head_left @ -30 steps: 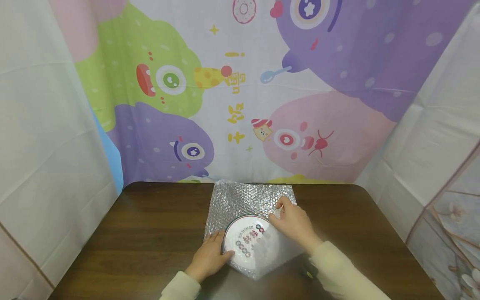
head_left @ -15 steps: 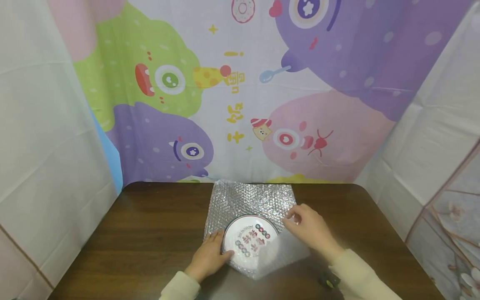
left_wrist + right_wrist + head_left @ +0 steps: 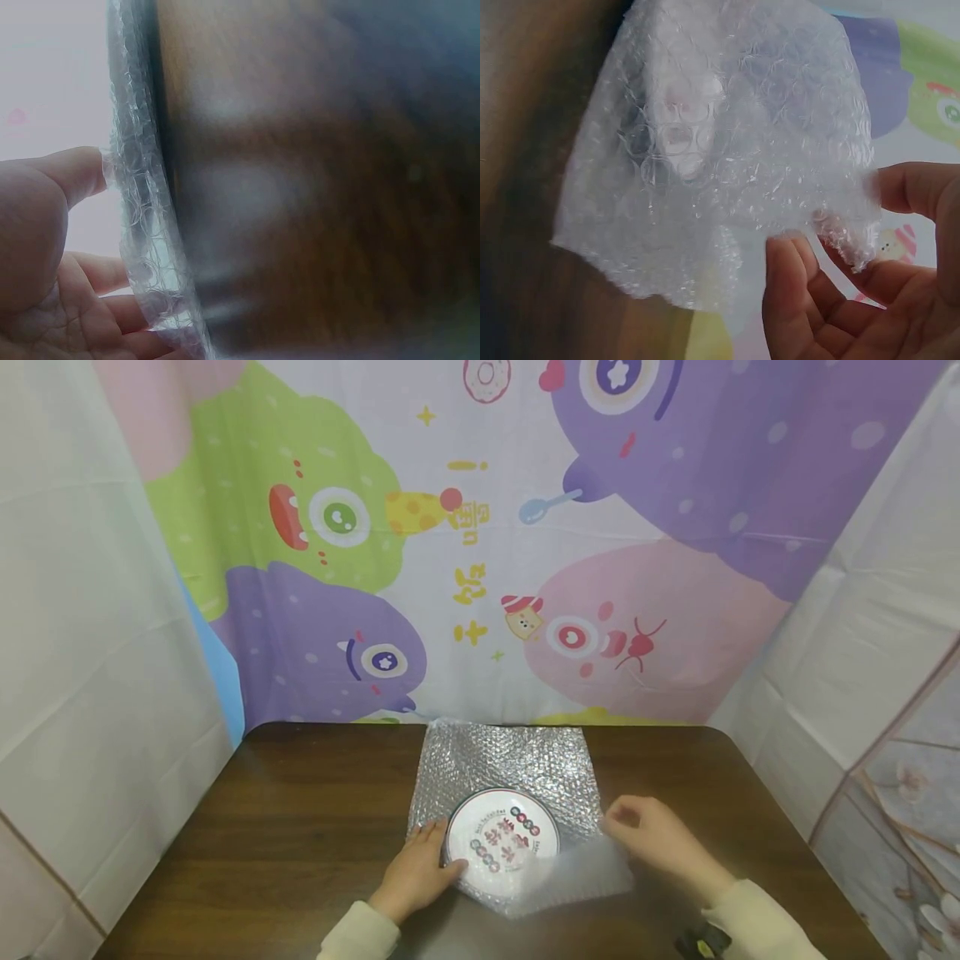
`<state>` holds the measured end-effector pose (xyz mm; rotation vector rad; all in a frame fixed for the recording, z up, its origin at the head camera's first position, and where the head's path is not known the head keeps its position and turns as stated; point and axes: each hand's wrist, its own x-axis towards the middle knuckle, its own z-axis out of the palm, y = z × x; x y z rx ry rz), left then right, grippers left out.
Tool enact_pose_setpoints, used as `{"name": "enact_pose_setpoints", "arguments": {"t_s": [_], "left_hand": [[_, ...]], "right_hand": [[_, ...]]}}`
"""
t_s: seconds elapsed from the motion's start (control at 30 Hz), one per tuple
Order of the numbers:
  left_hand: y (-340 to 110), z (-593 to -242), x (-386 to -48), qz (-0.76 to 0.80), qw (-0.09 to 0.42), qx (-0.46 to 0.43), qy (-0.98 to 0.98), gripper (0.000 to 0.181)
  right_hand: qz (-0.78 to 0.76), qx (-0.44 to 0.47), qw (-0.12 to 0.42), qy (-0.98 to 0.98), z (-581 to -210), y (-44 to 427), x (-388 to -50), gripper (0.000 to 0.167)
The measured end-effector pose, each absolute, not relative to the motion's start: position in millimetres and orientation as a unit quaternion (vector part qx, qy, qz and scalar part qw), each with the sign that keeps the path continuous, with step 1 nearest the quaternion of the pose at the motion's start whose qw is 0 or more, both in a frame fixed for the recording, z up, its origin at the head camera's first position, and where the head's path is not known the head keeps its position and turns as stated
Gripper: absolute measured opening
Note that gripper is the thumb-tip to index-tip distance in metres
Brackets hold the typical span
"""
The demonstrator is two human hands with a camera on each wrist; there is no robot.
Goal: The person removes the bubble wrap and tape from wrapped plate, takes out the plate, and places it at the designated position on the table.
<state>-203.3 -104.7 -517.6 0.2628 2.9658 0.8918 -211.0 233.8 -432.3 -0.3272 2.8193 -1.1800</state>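
Two bare hands [image 3: 417,872] [image 3: 663,842], two cream sleeves [image 3: 362,933] [image 3: 757,922], one round white printed plate [image 3: 501,837], one clear bubble-wrap piece [image 3: 506,760], one dark-brown wooden surface [image 3: 315,814].

Bubble wrap [image 3: 510,760] glints; the left wrist view's tabletop [image 3: 322,225] is blurred.

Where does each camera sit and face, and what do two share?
Head: worn on head, facing forward-down at plate, bubble wrap, left hand, right hand.
Left wrist: on that wrist, facing its thumb, bubble wrap's edge, table.
Right wrist: on that wrist, facing its fingers, bubble wrap, backdrop.
Head and right wrist both show backdrop.
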Motion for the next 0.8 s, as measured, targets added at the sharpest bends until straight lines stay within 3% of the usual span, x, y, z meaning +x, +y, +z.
{"name": "enact_pose_setpoints", "arguments": {"t_s": [0.53, 0.8], "left_hand": [[-104.7, -518.6, -203.4, 0.281, 0.012, 0.084, 0.956, 0.076], [-104.7, -518.1, -203.1, 0.285, 0.014, 0.084, 0.955, 0.076]], "right_hand": [[-0.504, -0.108, 0.186, 0.836, -456.9, 268.5, -190.2, 0.031], [-0.479, -0.201, 0.229, 0.823, -466.0, 280.9, -184.0, 0.026]]}}
